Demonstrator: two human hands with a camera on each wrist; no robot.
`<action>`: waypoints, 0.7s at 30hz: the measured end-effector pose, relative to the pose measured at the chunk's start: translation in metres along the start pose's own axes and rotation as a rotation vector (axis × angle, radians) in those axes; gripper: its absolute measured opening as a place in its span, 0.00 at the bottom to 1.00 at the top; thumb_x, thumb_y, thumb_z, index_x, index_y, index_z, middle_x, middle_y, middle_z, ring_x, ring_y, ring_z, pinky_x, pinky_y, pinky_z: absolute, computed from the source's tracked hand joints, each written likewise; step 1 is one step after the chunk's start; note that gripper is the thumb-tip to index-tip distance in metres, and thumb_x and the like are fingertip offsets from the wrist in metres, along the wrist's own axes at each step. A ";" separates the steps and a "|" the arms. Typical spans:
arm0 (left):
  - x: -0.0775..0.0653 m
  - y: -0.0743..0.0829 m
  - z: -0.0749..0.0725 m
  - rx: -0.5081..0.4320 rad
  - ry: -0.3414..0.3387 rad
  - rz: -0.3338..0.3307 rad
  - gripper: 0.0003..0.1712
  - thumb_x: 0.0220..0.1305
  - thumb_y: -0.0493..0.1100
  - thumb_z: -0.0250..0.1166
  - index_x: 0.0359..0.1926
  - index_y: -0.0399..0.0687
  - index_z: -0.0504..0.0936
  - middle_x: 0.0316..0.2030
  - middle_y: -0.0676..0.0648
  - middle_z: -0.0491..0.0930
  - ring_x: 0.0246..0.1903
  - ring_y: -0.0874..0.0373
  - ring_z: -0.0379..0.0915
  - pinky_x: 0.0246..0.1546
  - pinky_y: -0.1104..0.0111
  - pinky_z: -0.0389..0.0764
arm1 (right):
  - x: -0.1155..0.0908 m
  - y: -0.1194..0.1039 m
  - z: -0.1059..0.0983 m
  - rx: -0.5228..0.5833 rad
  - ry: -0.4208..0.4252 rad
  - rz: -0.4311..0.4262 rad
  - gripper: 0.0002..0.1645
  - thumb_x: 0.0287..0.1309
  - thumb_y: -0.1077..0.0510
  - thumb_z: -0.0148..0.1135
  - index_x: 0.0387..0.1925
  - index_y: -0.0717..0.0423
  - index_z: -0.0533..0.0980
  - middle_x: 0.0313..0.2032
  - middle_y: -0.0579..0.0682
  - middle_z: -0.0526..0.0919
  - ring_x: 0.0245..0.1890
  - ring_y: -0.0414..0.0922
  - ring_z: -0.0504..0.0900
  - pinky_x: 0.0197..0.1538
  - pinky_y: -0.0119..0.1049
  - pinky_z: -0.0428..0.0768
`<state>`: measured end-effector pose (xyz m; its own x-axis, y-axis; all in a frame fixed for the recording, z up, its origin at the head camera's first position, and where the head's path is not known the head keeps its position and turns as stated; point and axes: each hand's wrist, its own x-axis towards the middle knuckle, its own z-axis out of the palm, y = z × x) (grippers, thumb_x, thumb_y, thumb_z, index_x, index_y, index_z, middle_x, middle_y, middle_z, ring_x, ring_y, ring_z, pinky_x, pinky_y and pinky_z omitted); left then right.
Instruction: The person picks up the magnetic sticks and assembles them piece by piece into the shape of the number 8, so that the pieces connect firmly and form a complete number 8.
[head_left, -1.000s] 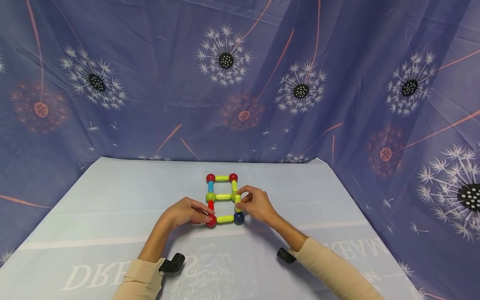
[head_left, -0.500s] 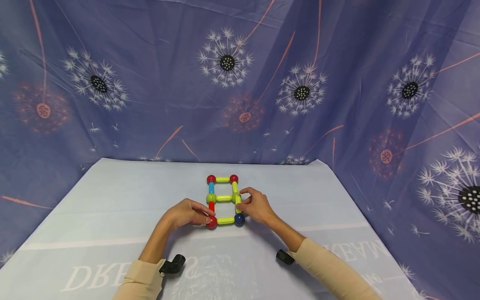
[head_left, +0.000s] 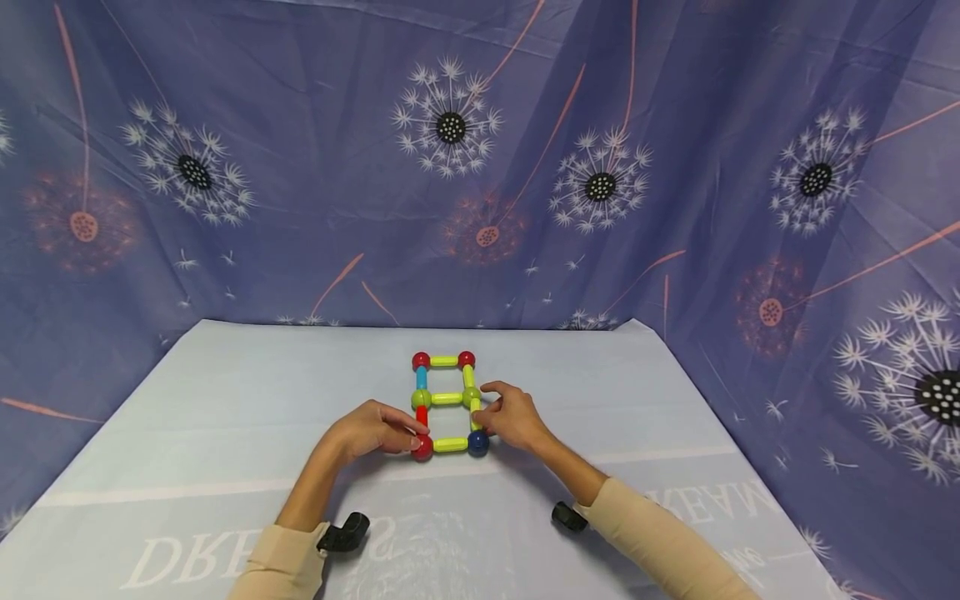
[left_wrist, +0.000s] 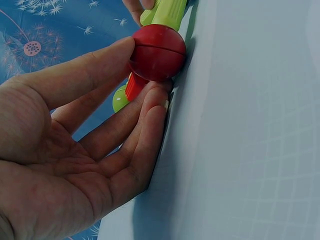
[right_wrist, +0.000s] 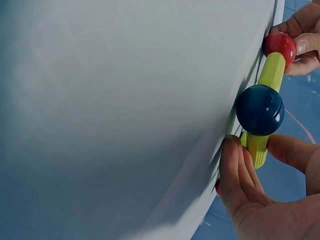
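Observation:
On the table lies a ladder-like frame of magnetic balls and rods, two squares long. My left hand (head_left: 372, 429) pinches the red ball (left_wrist: 159, 52) at its near left corner, thumb on one side and fingers below. A red rod (head_left: 422, 414) runs from there to a green ball (head_left: 422, 399). My right hand (head_left: 516, 417) pinches the yellow-green rod (right_wrist: 258, 150) on the near right side, between the dark blue ball (right_wrist: 260, 110) and another green ball (head_left: 471, 396). Another yellow-green rod (head_left: 451, 445) joins the red and blue balls along the near edge.
The far square has a blue rod (head_left: 422, 378), two red balls and yellow-green rods. A pale cloth with printed lettering covers the table (head_left: 225, 400). Behind it hangs a purple curtain (head_left: 330, 167) with dandelion prints. Black wrist cameras (head_left: 345, 532) sit at both sleeves.
The far end of the rod in my right hand has come down from overlapping the green ball to lie in line with it. My left hand stays on the red ball.

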<state>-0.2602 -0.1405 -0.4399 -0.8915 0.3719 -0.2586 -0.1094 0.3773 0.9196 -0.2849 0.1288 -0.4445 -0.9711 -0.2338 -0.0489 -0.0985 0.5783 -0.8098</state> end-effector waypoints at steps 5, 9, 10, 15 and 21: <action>0.000 0.000 -0.001 0.004 -0.006 0.011 0.17 0.56 0.40 0.75 0.48 0.41 0.89 0.42 0.46 0.88 0.37 0.57 0.77 0.39 0.65 0.77 | -0.001 -0.001 -0.001 -0.009 -0.005 0.000 0.36 0.58 0.56 0.71 0.65 0.64 0.72 0.33 0.52 0.89 0.27 0.44 0.88 0.33 0.34 0.80; 0.000 0.001 0.000 -0.003 -0.003 0.005 0.17 0.56 0.40 0.75 0.48 0.41 0.89 0.43 0.45 0.88 0.37 0.57 0.77 0.39 0.65 0.77 | 0.000 0.000 -0.001 -0.015 -0.006 0.012 0.35 0.59 0.56 0.71 0.65 0.63 0.73 0.33 0.51 0.89 0.27 0.43 0.88 0.32 0.33 0.80; 0.000 0.001 0.000 -0.004 -0.002 0.003 0.17 0.56 0.40 0.75 0.48 0.41 0.90 0.43 0.45 0.88 0.37 0.57 0.77 0.39 0.65 0.77 | 0.000 0.000 -0.001 -0.015 -0.008 0.014 0.35 0.59 0.56 0.71 0.65 0.63 0.73 0.33 0.51 0.89 0.27 0.43 0.88 0.33 0.33 0.80; 0.000 0.000 0.000 -0.010 -0.007 0.004 0.17 0.56 0.39 0.75 0.48 0.40 0.89 0.42 0.45 0.89 0.38 0.57 0.77 0.39 0.66 0.77 | 0.000 0.001 -0.001 -0.015 -0.011 0.018 0.34 0.59 0.56 0.72 0.65 0.63 0.73 0.34 0.51 0.90 0.28 0.43 0.88 0.34 0.33 0.80; 0.001 -0.001 -0.002 -0.009 -0.008 0.014 0.18 0.55 0.38 0.75 0.48 0.40 0.89 0.44 0.43 0.89 0.42 0.55 0.76 0.41 0.66 0.77 | 0.000 0.002 -0.001 -0.010 -0.017 0.017 0.35 0.58 0.55 0.72 0.65 0.63 0.73 0.35 0.52 0.90 0.28 0.43 0.89 0.34 0.33 0.80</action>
<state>-0.2619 -0.1423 -0.4409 -0.8896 0.3835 -0.2481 -0.1013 0.3641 0.9258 -0.2856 0.1302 -0.4452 -0.9687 -0.2374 -0.0728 -0.0843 0.5902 -0.8029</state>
